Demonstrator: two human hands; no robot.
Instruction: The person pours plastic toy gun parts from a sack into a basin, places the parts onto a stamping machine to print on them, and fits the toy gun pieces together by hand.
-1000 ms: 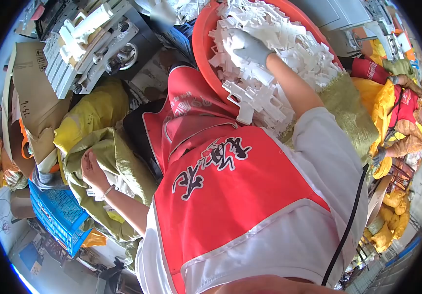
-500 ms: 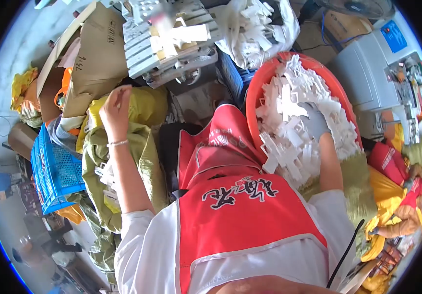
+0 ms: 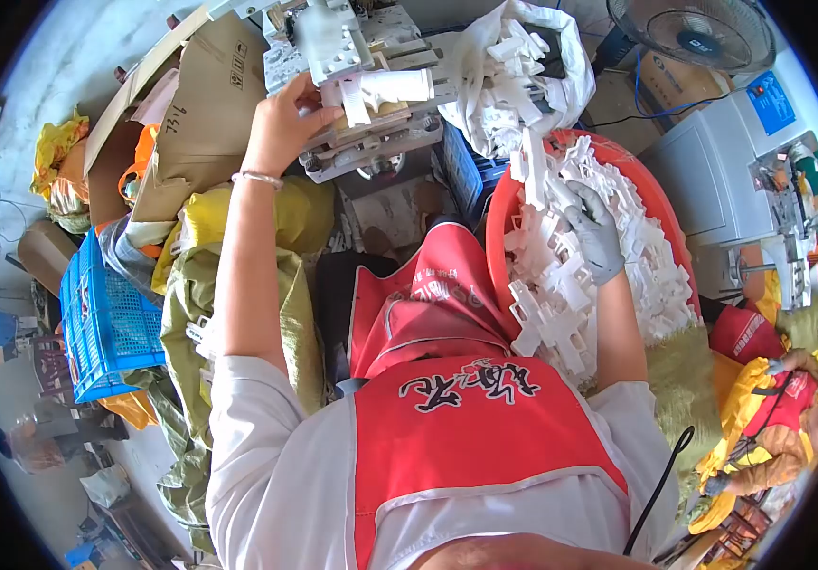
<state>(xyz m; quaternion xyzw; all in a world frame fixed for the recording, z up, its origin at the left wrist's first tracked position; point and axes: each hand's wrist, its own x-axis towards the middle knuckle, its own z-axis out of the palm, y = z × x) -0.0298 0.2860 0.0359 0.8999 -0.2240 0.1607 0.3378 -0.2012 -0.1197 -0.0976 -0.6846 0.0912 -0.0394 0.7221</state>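
My bare left hand (image 3: 293, 122) is at the machine, its thumb and fingers curled around the left end of a white gun-shaped plastic part (image 3: 385, 89). That part lies on the machine's bed (image 3: 361, 142), below a metal head (image 3: 326, 40). My right hand (image 3: 595, 236), in a grey glove, is closed on another white plastic part (image 3: 534, 173), raised above the heap in the red tub (image 3: 496, 233). The heap of similar white parts (image 3: 641, 252) fills the tub. My palm hides the lower end of the held part.
Behind the tub stands a white sack (image 3: 575, 71) of white parts. A cardboard box (image 3: 205, 114), a blue crate (image 3: 110, 332) and green sacks (image 3: 285, 304) are on the left. A fan (image 3: 694, 33) and a grey cabinet (image 3: 708, 157) stand right. Other people are at the far sides.
My left hand has moved from above the yellow sack up to the machine and the part on it. My right hand has lifted a white part from the heap.
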